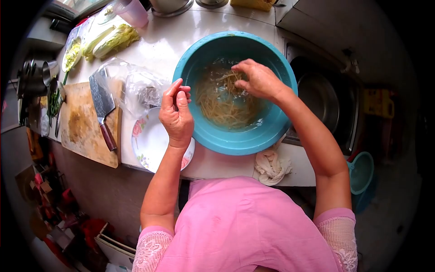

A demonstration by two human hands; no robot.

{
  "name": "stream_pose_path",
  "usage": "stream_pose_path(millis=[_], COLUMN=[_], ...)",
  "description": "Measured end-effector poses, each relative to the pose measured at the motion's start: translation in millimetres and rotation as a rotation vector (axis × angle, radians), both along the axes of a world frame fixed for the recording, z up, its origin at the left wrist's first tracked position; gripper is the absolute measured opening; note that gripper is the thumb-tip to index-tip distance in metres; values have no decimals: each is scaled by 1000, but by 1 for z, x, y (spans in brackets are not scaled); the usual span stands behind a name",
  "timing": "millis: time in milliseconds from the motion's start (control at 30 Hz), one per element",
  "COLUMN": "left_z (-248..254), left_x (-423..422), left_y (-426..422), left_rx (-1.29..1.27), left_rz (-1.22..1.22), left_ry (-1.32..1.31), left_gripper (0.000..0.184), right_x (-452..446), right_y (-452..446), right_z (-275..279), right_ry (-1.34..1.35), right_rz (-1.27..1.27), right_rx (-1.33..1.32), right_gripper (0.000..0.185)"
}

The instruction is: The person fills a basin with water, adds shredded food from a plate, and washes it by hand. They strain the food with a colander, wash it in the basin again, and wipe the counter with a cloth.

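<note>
A teal plastic basin [242, 147] holds water with many thin, pale yellowish strands [222, 106] in it; I cannot tell what food they are. My right hand [260, 80] reaches over the basin from the right, its thumb and fingers apart just above the strands. At the basin's left rim, my left hand [177, 115] is raised with its fingers curled in towards the thumb. Whatever it may hold is hidden. Below that hand lies a white plate [152, 145] with a floral rim, partly covered by my left wrist.
To the left, a cleaver [103, 102] rests on a wooden cutting board [81, 124], beside a clear plastic bag [142, 88]. Cabbage [115, 41] and a pinkish cup [131, 12] stand behind. A sink [319, 102] is right of the basin; a crumpled cloth [273, 167] lies in front.
</note>
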State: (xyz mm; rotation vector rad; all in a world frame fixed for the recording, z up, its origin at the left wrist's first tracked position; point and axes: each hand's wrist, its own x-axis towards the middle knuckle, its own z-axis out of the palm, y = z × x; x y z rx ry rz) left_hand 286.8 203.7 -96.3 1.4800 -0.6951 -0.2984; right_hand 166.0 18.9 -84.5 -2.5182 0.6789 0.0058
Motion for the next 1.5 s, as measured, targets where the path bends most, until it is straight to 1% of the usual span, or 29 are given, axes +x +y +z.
stream_pose_path(millis=[100,167,333,400,467,533,600,633,667,733,767,800,867,967,1000,1067,1133,1167,1200,1267,1333,1367,1400,1467,1500], left_z=[-1,1,-1,-1,-1,-1,-1,-2,-1,1,-1,0,1,0,1,2,1,0,1,3,3,2,1,-1,0], left_x=[1,1,2,1,2,1,1,1,0,0,1,1,0,0,1,1,1,1,1,1,0,0,0,1,1], left_y=[0,1,1,2,1,0,0,0,0,1,1,0,0,0,1,1,1,2,2,1,0,0,0,0,1], left_rx=[1,6,22,40,28,12,-1,-5,-9,29,21,19,30,25,26,33,40,42,50,50,31,10,13,2,8], left_rz=[-1,-1,-14,-33,-23,-16,-18,-16,-21,-18,-19,-21,-21,-19,-18,-40,-42,-44,-48,-50,-35,-26,-24,-25,-27], left_ry=[-47,-45,-62,-87,-86,-78,-63,-39,-34,-51,-62,-59,-76,-85,-87,-79,-84,-91,-91,-84,-80,-76,-74,-58,-58], left_gripper=[24,24,25,26,24,22,22,22,22,22,22,22,22,22,22,27,28,28,28,28,27,25,25,27,27], right_x=[13,24,61,72,72,60,41,32,20,-3,-11,-15,-16,-15,-20,-27,-25,-24,-20,-6,-3,-5,-5,-6,-9], right_y=[-4,-2,25,42,62,79,84,84,81,72,62,48,17,8,16,41,55,53,47,26,7,3,3,20,34], right_z=[-6,-12,-22,-37,-43,-51,-50,-48,-47,-39,-34,-29,-11,1,-6,-21,-34,-40,-32,-18,-10,-11,-11,-16,-28], right_ry=[-53,-165,-79,-96,9,-26,27,66,72,72,137,131,57,267,340,433,303,317,316,241,-5,-17,50,239,241], right_rz=[-31,-53,-54,2,164,343,462,526,522,698,710,662,471,138,119,168,253,274,272,304,111,71,16,-4,110], right_rx=[-31,-69,-108,-207,-201,-274,-278,-291,-294,-405,-406,-442,-531,-151,-109,-112,-168,-119,-111,107,181,50,-44,-81,-130], right_gripper=[31,28,28,22,22,21,22,21,21,18,16,17,24,43,46,39,29,19,19,18,20,29,45,59,66])
